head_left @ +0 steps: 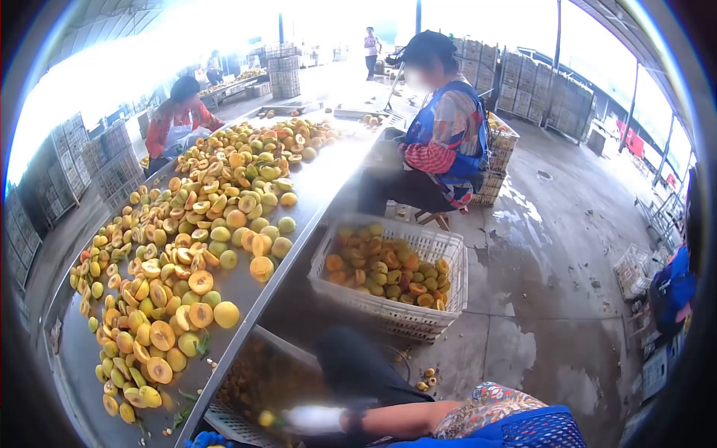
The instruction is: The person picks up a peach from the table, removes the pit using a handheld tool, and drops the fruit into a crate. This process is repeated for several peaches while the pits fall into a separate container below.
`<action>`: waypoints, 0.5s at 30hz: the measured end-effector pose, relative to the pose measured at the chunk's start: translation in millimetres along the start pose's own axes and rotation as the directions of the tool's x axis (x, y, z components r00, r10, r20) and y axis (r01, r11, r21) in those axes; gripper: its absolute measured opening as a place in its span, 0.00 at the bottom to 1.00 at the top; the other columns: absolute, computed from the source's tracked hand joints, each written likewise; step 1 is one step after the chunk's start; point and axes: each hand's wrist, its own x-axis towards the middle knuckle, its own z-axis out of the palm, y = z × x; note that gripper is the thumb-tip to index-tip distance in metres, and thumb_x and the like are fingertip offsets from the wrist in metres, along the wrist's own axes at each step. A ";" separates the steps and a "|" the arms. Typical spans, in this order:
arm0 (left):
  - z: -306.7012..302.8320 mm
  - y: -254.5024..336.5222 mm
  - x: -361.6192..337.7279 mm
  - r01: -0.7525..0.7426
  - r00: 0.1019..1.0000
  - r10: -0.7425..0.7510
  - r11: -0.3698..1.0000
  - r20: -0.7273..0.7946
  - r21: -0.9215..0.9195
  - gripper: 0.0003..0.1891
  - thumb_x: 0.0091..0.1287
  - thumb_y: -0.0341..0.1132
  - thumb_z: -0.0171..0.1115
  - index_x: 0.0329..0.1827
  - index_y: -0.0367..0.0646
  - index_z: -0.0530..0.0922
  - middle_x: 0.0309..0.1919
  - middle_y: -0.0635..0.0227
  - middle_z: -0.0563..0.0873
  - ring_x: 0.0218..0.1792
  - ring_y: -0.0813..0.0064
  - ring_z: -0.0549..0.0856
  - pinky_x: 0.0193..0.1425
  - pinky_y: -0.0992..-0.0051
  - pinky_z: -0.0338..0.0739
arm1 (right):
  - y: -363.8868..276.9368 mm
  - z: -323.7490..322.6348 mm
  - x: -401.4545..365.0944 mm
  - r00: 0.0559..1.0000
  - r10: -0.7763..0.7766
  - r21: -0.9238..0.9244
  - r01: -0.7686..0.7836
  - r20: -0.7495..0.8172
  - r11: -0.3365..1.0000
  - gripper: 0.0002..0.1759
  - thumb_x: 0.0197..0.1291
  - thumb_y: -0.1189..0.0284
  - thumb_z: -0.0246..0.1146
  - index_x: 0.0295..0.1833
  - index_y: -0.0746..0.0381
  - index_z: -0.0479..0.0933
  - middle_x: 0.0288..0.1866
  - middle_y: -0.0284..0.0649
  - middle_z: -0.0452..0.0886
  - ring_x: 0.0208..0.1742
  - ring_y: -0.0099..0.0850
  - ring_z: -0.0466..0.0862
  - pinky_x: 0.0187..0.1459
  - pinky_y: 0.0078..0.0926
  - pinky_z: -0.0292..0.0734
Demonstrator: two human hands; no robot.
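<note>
My right hand (317,420), in a white glove, is blurred by motion above a crate (239,431) beside the table. At its fingertips is a small yellow thing (267,418), too smeared to name. My left hand (206,440), in a blue glove, barely shows at the bottom edge by the table; its fingers are mostly cut off. Many yellow peaches (226,314), a lot of them cut in half, lie heaped on the metal table (78,381) to the left.
A white crate (457,295) of peaches stands on the floor, near a seated co-worker (448,127) in a blue vest. Another person (179,123) works across the table. Pits (426,379) lie on the wet floor. Stacked crates (523,86) line the back.
</note>
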 end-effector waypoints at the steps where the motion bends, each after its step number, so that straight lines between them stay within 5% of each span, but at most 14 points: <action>1: -2.7 -3.0 2.2 -0.013 1.000 0.014 1.000 -0.006 0.012 0.26 0.77 0.51 0.53 0.57 0.32 0.75 0.44 0.60 0.85 0.46 0.63 0.83 0.55 0.60 0.79 | 17.5 7.7 1.1 0.992 0.101 -0.213 -0.081 0.082 0.974 0.19 0.67 0.60 0.58 0.48 0.65 0.81 0.44 0.51 0.87 0.49 0.49 0.87 0.49 0.45 0.80; 2: 0.1 0.6 1.2 -0.016 1.000 0.017 0.999 -0.014 0.032 0.25 0.76 0.50 0.54 0.57 0.32 0.76 0.44 0.59 0.85 0.46 0.63 0.83 0.55 0.61 0.80 | 50.0 26.1 10.4 0.955 0.166 -0.433 -0.045 0.247 0.900 0.17 0.64 0.64 0.57 0.47 0.65 0.83 0.45 0.52 0.87 0.49 0.49 0.87 0.50 0.45 0.81; 6: -27.5 -7.8 8.1 -0.049 0.996 0.058 0.991 -0.064 0.126 0.22 0.75 0.45 0.57 0.56 0.31 0.77 0.44 0.58 0.86 0.46 0.64 0.84 0.54 0.62 0.81 | 1.7 -0.9 -7.1 0.937 0.292 -0.378 -0.205 0.190 0.903 0.16 0.65 0.67 0.56 0.45 0.67 0.83 0.43 0.52 0.87 0.48 0.49 0.87 0.49 0.45 0.81; 9: -81.6 -16.8 16.6 -0.068 0.984 0.106 0.966 -0.143 0.250 0.20 0.74 0.42 0.59 0.56 0.30 0.78 0.45 0.56 0.86 0.46 0.65 0.85 0.53 0.64 0.81 | 35.1 26.5 0.2 0.990 0.135 -0.085 -0.138 -0.039 0.987 0.16 0.67 0.67 0.55 0.43 0.66 0.83 0.42 0.51 0.87 0.46 0.48 0.88 0.46 0.46 0.82; 10: -107.3 -24.0 21.9 -0.063 0.977 0.124 0.944 -0.172 0.323 0.20 0.74 0.41 0.60 0.55 0.30 0.79 0.45 0.56 0.87 0.46 0.65 0.85 0.53 0.64 0.82 | 26.2 24.2 -11.2 0.987 0.112 -0.196 -0.133 -0.115 0.972 0.16 0.69 0.66 0.53 0.43 0.65 0.83 0.42 0.51 0.87 0.44 0.47 0.88 0.44 0.46 0.83; 13: -241.8 -93.9 51.2 -0.212 0.936 0.345 0.716 -0.072 0.665 0.18 0.73 0.38 0.62 0.55 0.29 0.80 0.45 0.55 0.87 0.46 0.65 0.85 0.52 0.66 0.82 | 35.0 19.0 -17.2 0.973 0.120 -0.547 0.007 0.196 0.837 0.13 0.60 0.70 0.56 0.36 0.63 0.85 0.38 0.51 0.87 0.39 0.45 0.88 0.40 0.44 0.82; 14: -236.1 -72.9 47.0 -0.300 0.910 0.414 0.659 0.000 0.690 0.18 0.72 0.37 0.63 0.55 0.29 0.80 0.45 0.54 0.87 0.45 0.66 0.86 0.52 0.66 0.83 | 37.7 23.3 -12.6 0.994 -0.012 -0.501 0.066 0.110 0.863 0.13 0.61 0.69 0.56 0.38 0.64 0.83 0.36 0.51 0.87 0.37 0.46 0.87 0.38 0.44 0.82; 15: -219.0 -57.3 49.0 -0.107 0.960 0.224 0.845 -0.165 0.524 0.22 0.70 0.27 0.64 0.64 0.28 0.75 0.57 0.50 0.84 0.54 0.66 0.84 0.61 0.70 0.79 | 40.2 28.4 -12.0 0.999 -0.042 -0.426 0.052 0.031 0.903 0.13 0.62 0.67 0.56 0.39 0.64 0.82 0.35 0.53 0.86 0.37 0.48 0.87 0.37 0.45 0.81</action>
